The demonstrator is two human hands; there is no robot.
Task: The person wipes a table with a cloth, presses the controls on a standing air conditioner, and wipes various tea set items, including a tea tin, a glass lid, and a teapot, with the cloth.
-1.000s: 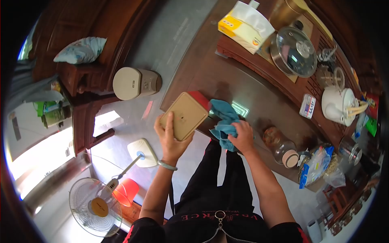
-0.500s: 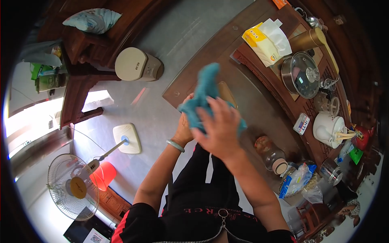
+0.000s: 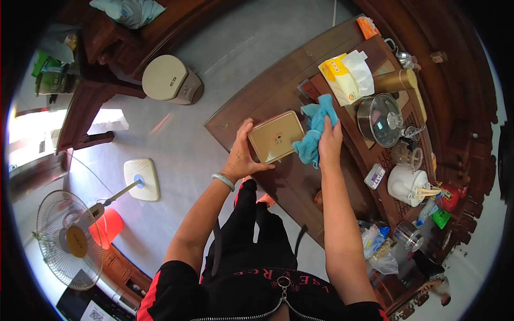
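My left hand (image 3: pixel 241 156), with a pale bangle on its wrist, is closed on a gold rectangular tin box (image 3: pixel 277 140). Its fingers lie along the left edge and its thumb along the near side. The box has small dark print on its face and is above the brown table (image 3: pixel 235 109). In my right hand (image 3: pixel 330 143) is a bunched teal cloth (image 3: pixel 315 134), close to the box's right edge; I cannot tell whether they touch.
A tea tray (image 3: pixel 369 184) on the right holds a lidded glass pot (image 3: pixel 379 120), a white kettle (image 3: pixel 408 184) and a tissue pack (image 3: pixel 347 77). Plastic bags (image 3: pixel 380 249) lie nearer. A bin (image 3: pixel 171 80) and a fan (image 3: pixel 69 239) stand left.
My right hand has moved right with the teal cloth, away from my left hand. The tin box, mostly hidden before, now shows in my left hand. The view has shifted.
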